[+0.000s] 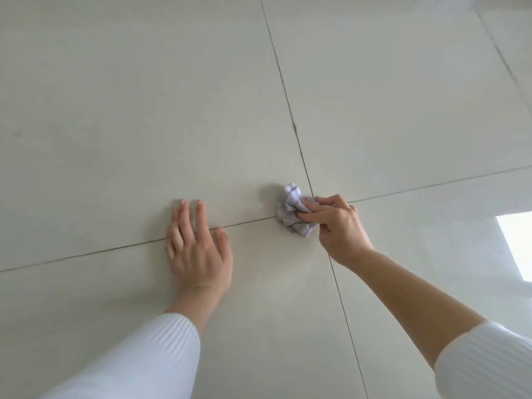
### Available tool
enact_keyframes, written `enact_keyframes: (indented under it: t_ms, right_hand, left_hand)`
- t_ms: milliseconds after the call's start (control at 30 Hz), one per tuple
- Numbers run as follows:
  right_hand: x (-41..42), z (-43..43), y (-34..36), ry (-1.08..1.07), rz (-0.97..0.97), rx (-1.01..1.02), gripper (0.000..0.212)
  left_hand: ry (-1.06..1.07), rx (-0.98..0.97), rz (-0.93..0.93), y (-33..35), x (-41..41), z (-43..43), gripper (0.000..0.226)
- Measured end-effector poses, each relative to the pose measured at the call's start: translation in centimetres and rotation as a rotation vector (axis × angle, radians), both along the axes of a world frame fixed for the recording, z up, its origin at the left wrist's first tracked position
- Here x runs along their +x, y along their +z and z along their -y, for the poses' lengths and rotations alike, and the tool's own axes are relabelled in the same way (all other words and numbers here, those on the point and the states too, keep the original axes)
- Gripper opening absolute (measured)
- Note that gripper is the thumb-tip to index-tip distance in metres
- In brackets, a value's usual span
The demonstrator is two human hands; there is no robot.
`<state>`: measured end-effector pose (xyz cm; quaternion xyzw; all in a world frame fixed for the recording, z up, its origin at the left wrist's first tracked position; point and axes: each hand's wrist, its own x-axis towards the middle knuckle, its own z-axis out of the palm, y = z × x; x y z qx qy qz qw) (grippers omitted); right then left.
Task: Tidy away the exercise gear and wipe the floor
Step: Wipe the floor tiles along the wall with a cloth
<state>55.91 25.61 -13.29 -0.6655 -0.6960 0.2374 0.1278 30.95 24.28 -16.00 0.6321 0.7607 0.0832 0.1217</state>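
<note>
A crumpled pale grey cloth lies on the glossy light tiled floor, right where two dark grout lines cross. My right hand grips the cloth's near side, fingers curled over it and holding it down on the tile. To the left, my left hand rests flat on the floor with straight spread fingers, lying across the horizontal grout line. Both arms wear white ribbed sleeves. No exercise gear is in view.
Large pale tiles with dark grout lines fill the whole view. A bright window reflection shines on the floor at the right edge.
</note>
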Motion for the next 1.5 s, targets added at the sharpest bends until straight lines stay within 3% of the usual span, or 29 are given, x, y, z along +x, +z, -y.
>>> enact_keyframes:
  t_ms: [267,367,500,600,700,867,1000,1067,1133,1233,1400,1500]
  right_hand:
    - [-2.9,15.3,1.3,0.047,0.042,-0.068,0.070]
    - [-2.3,18.0,2.3,0.323,0.077,-0.059,0.073]
    - [0.4,15.2,3.1,0.706,0.175,-0.020,0.071]
    - [1.3,10.0,1.9,0.518,0.223,0.059,0.073]
    - [0.4,3.2,0.9,0.267,0.212,0.082,0.057]
    - [-3.1,-6.6,0.1,0.156,0.228,0.110,0.054]
    - [-6.6,-9.7,0.0,-0.044,0.041,0.098,0.058]
    - [-7.3,-9.3,-0.3,-0.087,-0.097,0.081,0.053]
    - [-6.4,-7.5,-0.4,0.010,-0.145,0.067,0.046]
    - [-3.4,-2.9,-0.3,0.165,-0.123,0.090,0.048]
    - [-1.6,7.8,-0.6,0.177,-0.094,0.177,0.059]
    - [-2.5,14.2,-0.6,0.310,-0.119,0.225,0.059]
  left_hand:
    - [-0.008,0.005,0.067,-0.1,0.0,0.1,0.056]
    - [-0.005,-0.004,0.066,0.0,0.0,0.1,0.057]
    - [0.012,-0.023,0.051,0.0,0.0,0.1,0.058]
    - [0.001,-0.017,0.052,-0.1,-0.2,0.0,0.063]
    - [-0.028,-0.012,0.073,0.2,-0.4,0.1,0.064]
    - [-0.207,-0.124,0.085,0.3,-2.2,0.2,0.065]
    - [-0.419,-0.134,0.053,0.2,-6.4,1.4,0.068]
    - [-0.434,-0.113,0.027,0.1,-8.0,3.2,0.064]
    - [-0.398,-0.088,0.016,-0.1,-8.4,4.6,0.061]
    - [-0.306,-0.042,0.033,-0.4,-7.2,5.3,0.060]
    - [-0.238,-0.064,0.044,-0.2,-6.3,6.7,0.062]
    - [-0.229,-0.086,0.043,0.1,-6.2,8.3,0.062]
